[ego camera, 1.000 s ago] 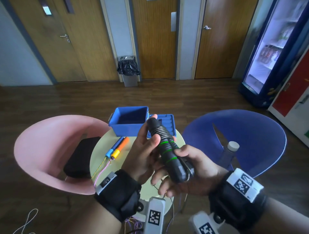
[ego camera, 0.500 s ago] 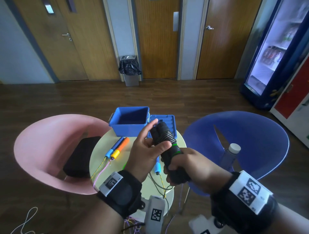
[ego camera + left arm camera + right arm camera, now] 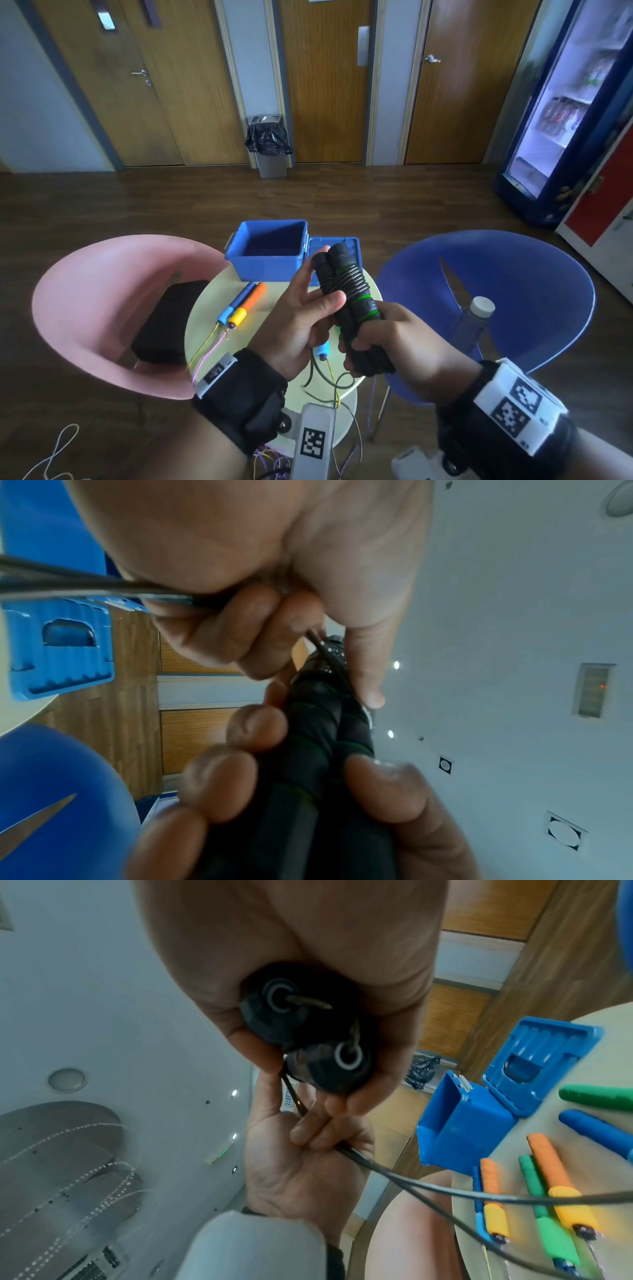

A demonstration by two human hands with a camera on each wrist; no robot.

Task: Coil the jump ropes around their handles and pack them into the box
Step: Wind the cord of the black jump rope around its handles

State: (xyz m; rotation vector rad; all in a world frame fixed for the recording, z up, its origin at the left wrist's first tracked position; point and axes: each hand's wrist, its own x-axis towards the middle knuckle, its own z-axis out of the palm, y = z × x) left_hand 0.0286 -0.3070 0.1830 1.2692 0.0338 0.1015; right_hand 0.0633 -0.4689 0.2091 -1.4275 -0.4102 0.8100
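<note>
Rope (image 3: 346,279) partly coiled on the black handles (image 3: 356,308).
Right hand (image 3: 394,346) grips them; left hand (image 3: 301,322) pinches loose cord. Box (image 3: 267,270) sits empty, far; coloured ropes (image 3: 241,305) wait uncoiled.

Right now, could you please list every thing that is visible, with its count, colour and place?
black handles: two, black with green rings, rope coiled around, held above table
loose rope: black, hanging from left hand
box: one, blue, open, table's far side
lid: one, blue, beside box
blue and orange handles: pair, on table
table: one, pale, round
chairs: pink left, blue right
bottle: one, on blue chair
bin: one, by doors
left hand: pinching rope
right hand: gripping handles
</note>
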